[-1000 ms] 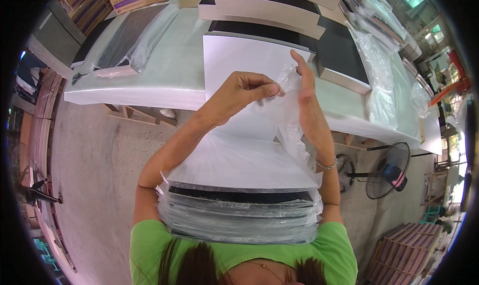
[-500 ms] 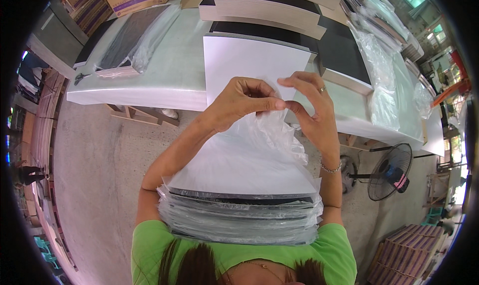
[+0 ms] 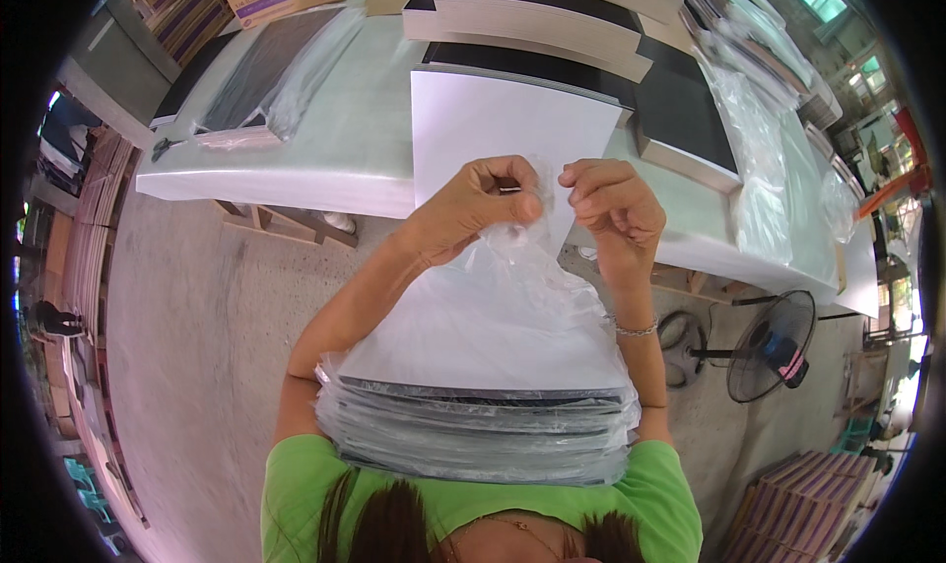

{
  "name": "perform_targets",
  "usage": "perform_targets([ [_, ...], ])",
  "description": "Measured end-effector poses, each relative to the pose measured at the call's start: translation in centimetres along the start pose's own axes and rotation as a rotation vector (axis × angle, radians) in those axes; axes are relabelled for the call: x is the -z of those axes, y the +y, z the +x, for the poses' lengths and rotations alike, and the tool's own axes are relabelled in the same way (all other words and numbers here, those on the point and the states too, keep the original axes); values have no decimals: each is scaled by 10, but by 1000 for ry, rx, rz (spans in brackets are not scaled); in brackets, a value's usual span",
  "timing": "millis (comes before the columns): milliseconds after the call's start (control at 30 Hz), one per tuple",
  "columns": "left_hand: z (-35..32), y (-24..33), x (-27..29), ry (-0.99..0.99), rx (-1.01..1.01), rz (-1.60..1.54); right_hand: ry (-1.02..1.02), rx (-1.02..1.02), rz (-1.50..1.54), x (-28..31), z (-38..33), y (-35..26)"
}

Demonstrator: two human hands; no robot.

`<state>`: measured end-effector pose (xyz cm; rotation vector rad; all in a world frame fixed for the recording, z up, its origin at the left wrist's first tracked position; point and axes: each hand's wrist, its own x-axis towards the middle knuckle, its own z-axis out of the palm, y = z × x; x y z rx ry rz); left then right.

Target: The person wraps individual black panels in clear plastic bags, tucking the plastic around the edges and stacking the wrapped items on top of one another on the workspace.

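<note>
My left hand (image 3: 488, 198) pinches the gathered edge of a clear plastic bag (image 3: 512, 253) between thumb and forefinger. Just to its right, my right hand (image 3: 619, 206) is raised with its fingers curled in; whether anything thin is between its fingertips is hard to make out. The bag spreads down over a white board (image 3: 473, 346) lying on top of a stack of plastic-wrapped boards (image 3: 478, 430) against my body, between my forearms. Beyond my hands, another white board (image 3: 507, 120) tops a pile at the table's edge.
A table with a pale cover (image 3: 365, 159) carries piles of black-topped boards (image 3: 685, 110), a plastic-wrapped board (image 3: 261, 80) and loose plastic (image 3: 764, 189). Scissors (image 3: 166, 147) lie at its left corner. A fan (image 3: 769, 346) stands at right, near stacked cartons (image 3: 803, 504).
My hands have parted: the right has drawn slightly away to the right, its fingers curling in. My left hand keeps its pinch on the plastic bag, which has shifted a little.
</note>
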<state>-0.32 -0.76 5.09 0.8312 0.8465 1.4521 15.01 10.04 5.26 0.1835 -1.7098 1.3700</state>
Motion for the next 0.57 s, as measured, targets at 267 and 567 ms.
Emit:
perform_targets([
  [267,-2,-3,8,-16,-26,74,-102,-46,-297,-10,8,-1],
  [567,-3,-7,15,5,-23,-24,-181,11,-470,-11,7,3],
])
